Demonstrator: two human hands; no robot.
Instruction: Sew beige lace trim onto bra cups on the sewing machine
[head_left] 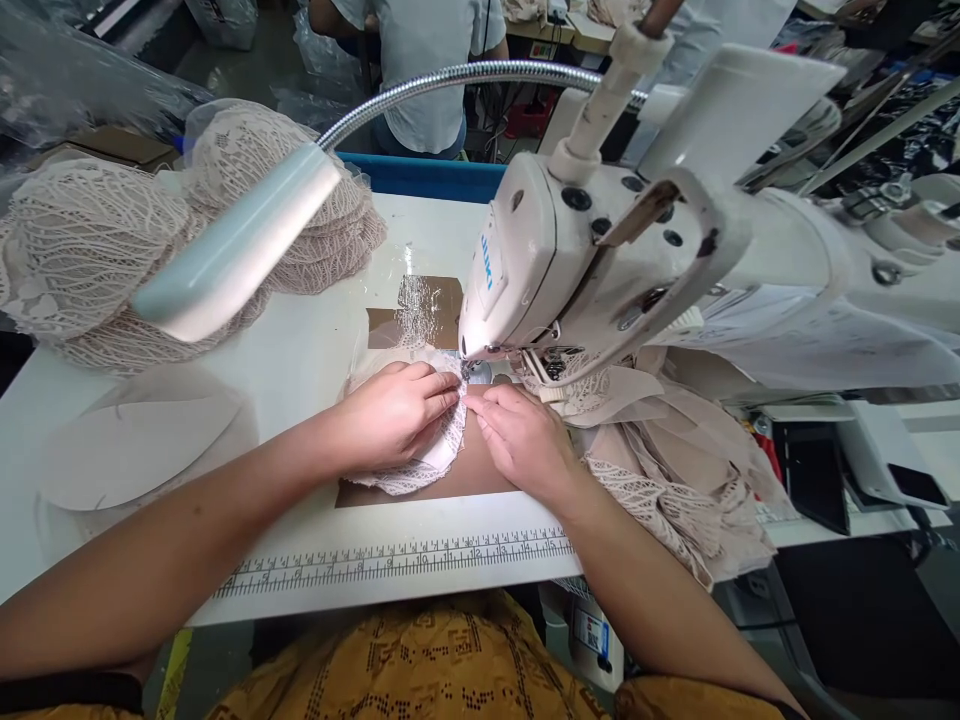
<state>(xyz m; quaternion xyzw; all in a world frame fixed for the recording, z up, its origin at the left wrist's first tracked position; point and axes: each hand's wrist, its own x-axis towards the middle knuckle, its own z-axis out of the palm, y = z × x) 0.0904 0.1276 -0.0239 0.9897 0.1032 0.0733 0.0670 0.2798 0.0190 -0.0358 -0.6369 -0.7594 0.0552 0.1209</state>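
A white sewing machine (570,250) stands on the white table (300,350). A pale lace-covered fabric piece (427,465) lies under its needle area (474,372). My left hand (397,410) lies on top of the lace piece, fingers curled and pressing its edge toward the needle. My right hand (521,435) rests just right of it, fingertips pinching the same edge close to the presser foot. Both hands touch the piece and nearly meet at the needle.
A pile of lace pieces (112,250) fills the table's left back. A gooseneck lamp (232,245) hangs over it. Beige foam cups (135,440) lie at the left. More sewn lace pieces (675,470) spill off to the right. A ruler strip (390,560) runs along the front edge. Another person's back (427,70) is beyond the table.
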